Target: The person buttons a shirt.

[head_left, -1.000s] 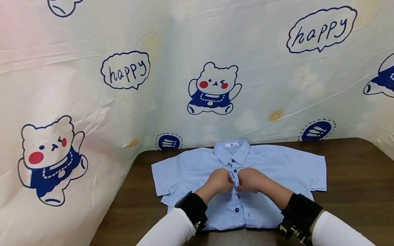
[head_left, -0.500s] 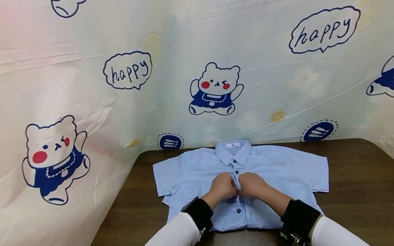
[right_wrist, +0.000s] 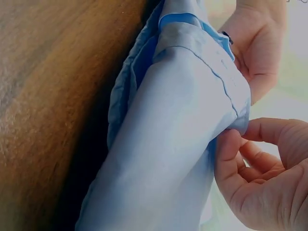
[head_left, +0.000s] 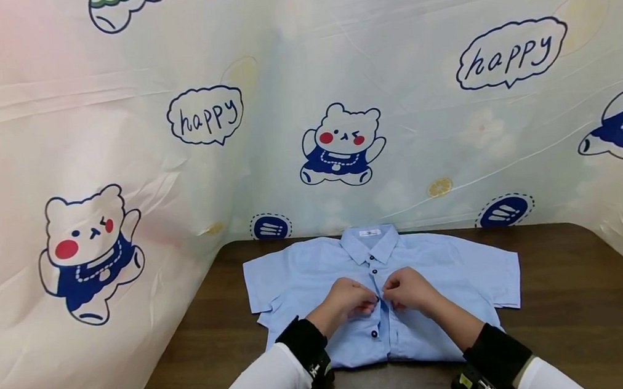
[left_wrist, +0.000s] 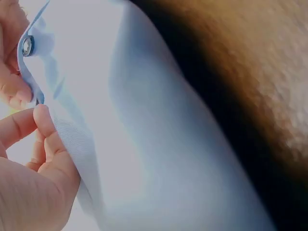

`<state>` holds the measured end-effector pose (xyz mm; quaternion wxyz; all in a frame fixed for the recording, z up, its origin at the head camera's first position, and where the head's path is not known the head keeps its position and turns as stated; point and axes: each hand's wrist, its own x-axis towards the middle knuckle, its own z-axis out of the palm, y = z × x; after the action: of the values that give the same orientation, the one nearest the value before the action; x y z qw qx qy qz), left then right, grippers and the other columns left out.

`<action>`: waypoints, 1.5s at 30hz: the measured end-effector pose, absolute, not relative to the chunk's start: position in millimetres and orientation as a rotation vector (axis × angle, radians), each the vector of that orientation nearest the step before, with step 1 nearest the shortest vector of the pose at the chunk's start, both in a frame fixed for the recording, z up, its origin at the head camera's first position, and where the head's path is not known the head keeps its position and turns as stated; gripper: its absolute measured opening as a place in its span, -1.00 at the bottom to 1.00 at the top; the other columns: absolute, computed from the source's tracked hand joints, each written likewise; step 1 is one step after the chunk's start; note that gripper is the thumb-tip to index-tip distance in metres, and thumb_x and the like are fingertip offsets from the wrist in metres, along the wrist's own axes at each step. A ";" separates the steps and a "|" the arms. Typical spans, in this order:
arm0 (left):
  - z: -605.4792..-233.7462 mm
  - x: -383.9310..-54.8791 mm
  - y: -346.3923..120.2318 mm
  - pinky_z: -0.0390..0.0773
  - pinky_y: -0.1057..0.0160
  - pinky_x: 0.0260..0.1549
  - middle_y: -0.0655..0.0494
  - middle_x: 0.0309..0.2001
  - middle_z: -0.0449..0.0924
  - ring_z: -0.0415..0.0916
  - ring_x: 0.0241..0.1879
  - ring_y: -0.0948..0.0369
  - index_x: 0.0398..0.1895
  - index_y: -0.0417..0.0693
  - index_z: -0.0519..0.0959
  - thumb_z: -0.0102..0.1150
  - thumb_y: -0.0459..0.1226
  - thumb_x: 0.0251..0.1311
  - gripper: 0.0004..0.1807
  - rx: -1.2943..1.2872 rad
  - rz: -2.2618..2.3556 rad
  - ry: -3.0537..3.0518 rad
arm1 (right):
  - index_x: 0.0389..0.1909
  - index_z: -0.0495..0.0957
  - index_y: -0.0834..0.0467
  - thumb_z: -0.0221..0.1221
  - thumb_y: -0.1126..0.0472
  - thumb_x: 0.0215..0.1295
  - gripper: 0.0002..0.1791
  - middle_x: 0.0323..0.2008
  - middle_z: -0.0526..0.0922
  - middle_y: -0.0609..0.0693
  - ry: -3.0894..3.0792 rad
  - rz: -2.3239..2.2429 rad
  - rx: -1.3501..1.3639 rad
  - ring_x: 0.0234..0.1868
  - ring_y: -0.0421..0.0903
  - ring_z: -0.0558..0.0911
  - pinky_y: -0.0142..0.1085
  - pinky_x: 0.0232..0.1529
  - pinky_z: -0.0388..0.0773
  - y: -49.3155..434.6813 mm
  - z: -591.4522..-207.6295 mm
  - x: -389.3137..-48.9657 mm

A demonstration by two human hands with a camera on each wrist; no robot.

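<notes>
A light blue short-sleeved shirt lies front up, its collar at the far edge of the table. My left hand pinches one edge of the front placket between thumb and index finger, close beside a dark button. Opposite it, my right hand pinches the other placket edge; in the right wrist view, thumb and index finger meet on the cloth. A small gap separates the two hands. Below them, the lowest visible button shows. Another button appears in the left wrist view.
The brown wooden table extends to both sides of the shirt. Behind it hangs a pale curtain printed with bears and the word "happy". Black bands with small cameras wrap both wrists.
The hands were together at the placket and now stand slightly apart. My right hand has shifted a little to the right, and the placket edges have parted below the hands.
</notes>
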<state>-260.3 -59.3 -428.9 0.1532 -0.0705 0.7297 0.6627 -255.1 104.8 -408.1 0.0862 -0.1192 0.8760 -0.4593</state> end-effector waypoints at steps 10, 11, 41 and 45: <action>-427.9 -262.3 -58.0 0.51 0.42 -0.61 0.05 -0.62 0.55 0.49 -0.63 0.29 -0.40 -0.39 0.64 0.26 -0.52 0.04 -0.95 -0.210 1.915 1.996 | -0.47 0.62 0.34 0.21 0.46 0.16 -0.94 -0.60 0.54 -0.02 2.529 -1.526 -0.283 -0.64 -0.16 0.54 -0.28 -0.55 0.58 105.7 -414.4 -255.9; -428.3 -262.2 -57.7 0.52 0.42 -0.60 0.05 -0.62 0.56 0.50 -0.62 0.29 -0.39 -0.39 0.65 0.26 -0.52 0.04 -0.94 -0.208 1.907 1.997 | -0.46 0.62 0.35 0.20 0.47 0.16 -0.94 -0.60 0.54 -0.02 2.521 -1.538 -0.282 -0.65 -0.16 0.54 -0.27 -0.55 0.59 105.9 -415.5 -256.4; -428.7 -254.2 -52.6 0.65 0.23 -0.39 -0.03 -0.52 0.53 0.53 -0.58 0.20 -0.31 -0.39 0.53 0.14 -0.48 0.10 -0.89 -0.273 1.988 1.929 | -0.55 0.63 0.31 0.32 0.43 0.04 -0.93 -0.66 0.58 -0.04 2.569 -1.431 -0.306 -0.68 -0.16 0.58 -0.31 -0.55 0.58 102.0 -426.9 -254.3; -429.3 -252.4 -50.7 0.64 0.28 -0.46 0.01 -0.55 0.53 0.52 -0.61 0.25 -0.31 -0.37 0.59 0.24 -0.45 0.10 -0.88 -0.267 1.942 2.034 | -0.58 0.61 0.25 0.35 0.43 0.01 -0.89 -0.68 0.57 -0.05 2.656 -1.376 -0.311 -0.69 -0.13 0.59 -0.32 -0.54 0.55 99.9 -428.1 -253.0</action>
<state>-252.4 -50.7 -429.3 0.1580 -0.0933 0.7110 0.6789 -253.0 99.9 -428.1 0.0672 -0.1033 0.8811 -0.4566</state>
